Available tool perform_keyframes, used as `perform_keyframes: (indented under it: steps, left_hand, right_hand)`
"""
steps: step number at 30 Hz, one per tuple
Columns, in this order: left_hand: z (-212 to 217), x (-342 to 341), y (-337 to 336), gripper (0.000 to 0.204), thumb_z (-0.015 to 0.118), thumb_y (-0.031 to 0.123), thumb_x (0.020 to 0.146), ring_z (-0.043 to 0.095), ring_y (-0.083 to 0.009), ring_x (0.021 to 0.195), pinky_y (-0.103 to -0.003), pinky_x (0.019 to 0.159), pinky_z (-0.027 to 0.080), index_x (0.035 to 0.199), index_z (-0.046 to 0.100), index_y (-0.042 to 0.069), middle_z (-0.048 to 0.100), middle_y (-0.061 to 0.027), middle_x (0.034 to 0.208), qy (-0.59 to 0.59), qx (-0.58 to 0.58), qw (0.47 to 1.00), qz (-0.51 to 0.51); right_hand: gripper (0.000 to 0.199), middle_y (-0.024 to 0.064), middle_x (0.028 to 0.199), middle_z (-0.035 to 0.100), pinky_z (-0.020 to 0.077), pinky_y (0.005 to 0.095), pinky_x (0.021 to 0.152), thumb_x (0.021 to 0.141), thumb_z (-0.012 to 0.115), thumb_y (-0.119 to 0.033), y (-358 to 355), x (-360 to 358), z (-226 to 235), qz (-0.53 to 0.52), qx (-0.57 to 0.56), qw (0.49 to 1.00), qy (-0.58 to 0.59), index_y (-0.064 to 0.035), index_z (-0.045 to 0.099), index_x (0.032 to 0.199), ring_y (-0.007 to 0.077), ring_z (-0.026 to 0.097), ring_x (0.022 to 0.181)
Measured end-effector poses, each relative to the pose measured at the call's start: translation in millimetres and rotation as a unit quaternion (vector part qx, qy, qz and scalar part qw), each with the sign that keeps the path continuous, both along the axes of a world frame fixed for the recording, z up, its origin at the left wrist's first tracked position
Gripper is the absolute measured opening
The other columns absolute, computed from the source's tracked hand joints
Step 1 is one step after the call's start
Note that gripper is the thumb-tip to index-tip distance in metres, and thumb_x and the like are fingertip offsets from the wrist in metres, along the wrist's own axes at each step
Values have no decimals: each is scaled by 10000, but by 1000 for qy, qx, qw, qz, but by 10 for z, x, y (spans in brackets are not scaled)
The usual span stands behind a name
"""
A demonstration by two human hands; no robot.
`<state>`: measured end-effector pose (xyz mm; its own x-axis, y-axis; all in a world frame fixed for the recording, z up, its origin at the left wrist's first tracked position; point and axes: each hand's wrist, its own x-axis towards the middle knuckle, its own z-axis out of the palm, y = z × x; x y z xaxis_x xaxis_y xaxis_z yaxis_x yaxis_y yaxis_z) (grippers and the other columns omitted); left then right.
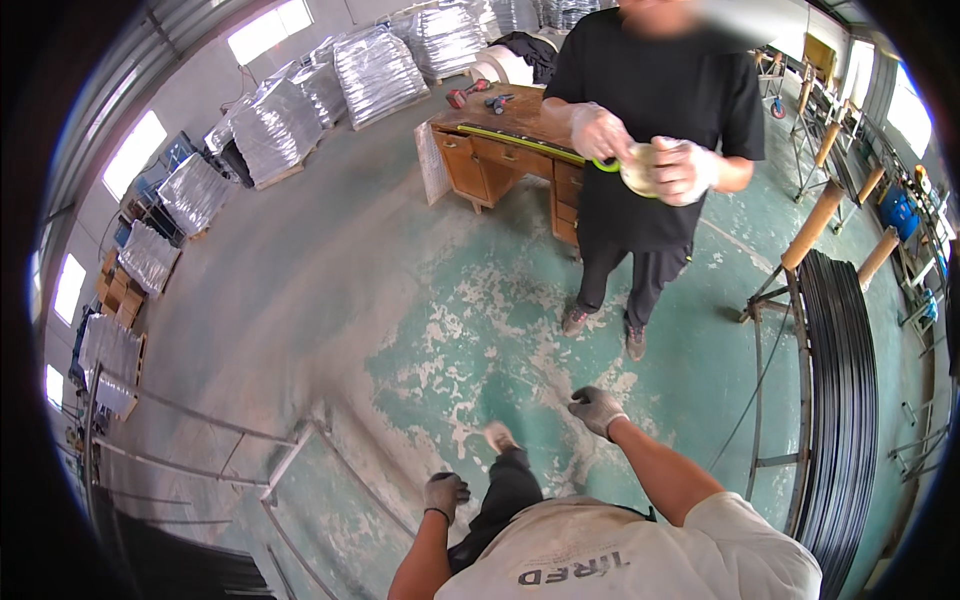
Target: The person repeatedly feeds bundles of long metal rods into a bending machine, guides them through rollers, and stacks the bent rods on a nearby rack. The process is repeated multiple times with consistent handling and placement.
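Note:
My left hand [445,496], in a dark grey glove, hangs beside my dark trouser leg with its fingers curled in and nothing seen in it. In front of me my right hand [598,412], gloved in grey, reaches over the worn green floor. Its fingers are bent a little and apart, and it holds nothing. Neither hand touches any object. Facing me stands a person in black [655,110], whose pale-gloved hands hold a yellowish roll that looks like tape [640,172] and a bright green ring [606,164].
Behind the person stands a brown wooden desk [510,157] with a red power tool [466,94] and a long yellow-green strip [520,141]. Long black strips [838,400] lie on a metal rack at right. A metal frame [290,462] stands low left. Wrapped pallets [375,72] line the far wall.

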<state>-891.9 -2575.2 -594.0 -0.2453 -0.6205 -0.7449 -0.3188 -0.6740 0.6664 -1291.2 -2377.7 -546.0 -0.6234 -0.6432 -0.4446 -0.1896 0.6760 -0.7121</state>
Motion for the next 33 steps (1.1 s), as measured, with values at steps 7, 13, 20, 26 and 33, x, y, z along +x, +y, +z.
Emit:
perform_keyframes:
  steps: [7,13,20,26,33]
  left_hand:
    - [378,-1584,-2592,209,661,81,989,778,-329,767,-458,698,690,1171,696,-15,771,-186,978,9,-57,998,-30]
    - [647,-2857,-4101,205,716,70,976,774,-297,773,-433,721,685,1162,711,-15,777,-180,970,67,-55,993,-79]
    - [244,-3971,-5498,278,730,106,986,786,-268,805,-397,721,673,1219,695,-42,783,-178,1007,18,-2,989,-145]
    - [141,-4448,-7402,254,735,102,989,760,-249,765,-360,689,638,1205,700,-27,762,-157,977,-41,-68,984,-157]
    - [461,-5411,-9197,203,718,99,1019,767,-286,749,-423,659,655,1189,689,-9,783,-186,985,-10,-39,999,-1]
  right_hand:
    - [709,220,1300,794,584,439,1063,982,796,-320,-2753,-1071,736,18,-48,998,32,-128,570,1626,380,753,1230]
    - [693,185,1289,795,587,442,1027,1008,781,-303,-4706,-2262,1246,-26,-79,996,14,-132,556,1640,344,762,1161]
    - [621,163,1408,762,558,460,1117,1020,747,-355,-6739,-3876,680,-47,-26,998,13,-113,622,1579,378,715,1305]
    - [618,181,1426,742,561,465,1110,1009,745,-317,-8557,-4947,271,27,11,997,74,-89,625,1571,391,699,1317]
    - [486,219,1433,708,550,496,1143,978,707,-241,-10568,-6048,278,38,36,980,194,-97,702,1443,411,668,1351]
